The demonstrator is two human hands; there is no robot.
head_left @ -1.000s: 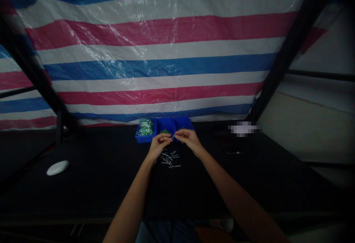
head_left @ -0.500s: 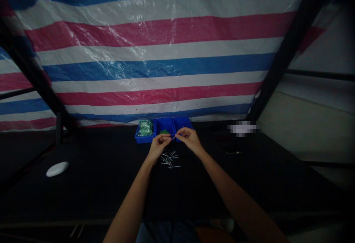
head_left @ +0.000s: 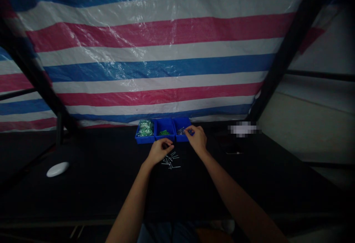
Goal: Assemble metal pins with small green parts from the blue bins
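Note:
My right hand (head_left: 197, 137) reaches over the right blue bin (head_left: 184, 121), which has small metal parts like screws (head_left: 181, 130) inside. Its thumb and forefinger come together at those parts, and whatever is between the fingertips is too small to make out. In front of the middle blue bin (head_left: 163, 121) hovers my left hand (head_left: 161, 150), curled, its thumb and forefinger slightly apart with nothing visible between them. Just beside it, a loose pile of thin metal pins or screws (head_left: 168, 161) lies on the black table (head_left: 191, 187). Small green pieces (head_left: 164, 132) rest in the middle bin.
The left blue bin (head_left: 145, 139) holds green items in clear plastic wrapping (head_left: 145, 127). A white, rounded object like a computer mouse (head_left: 57, 169) sits at the left. Behind the table hangs a striped tarp (head_left: 158, 65), with a dark frame post (head_left: 287, 47) on the right.
My hands have separated from where they met over a small thin part. The right moved to the right bin; the left dropped slightly toward me, and its thumb and forefinger parted.

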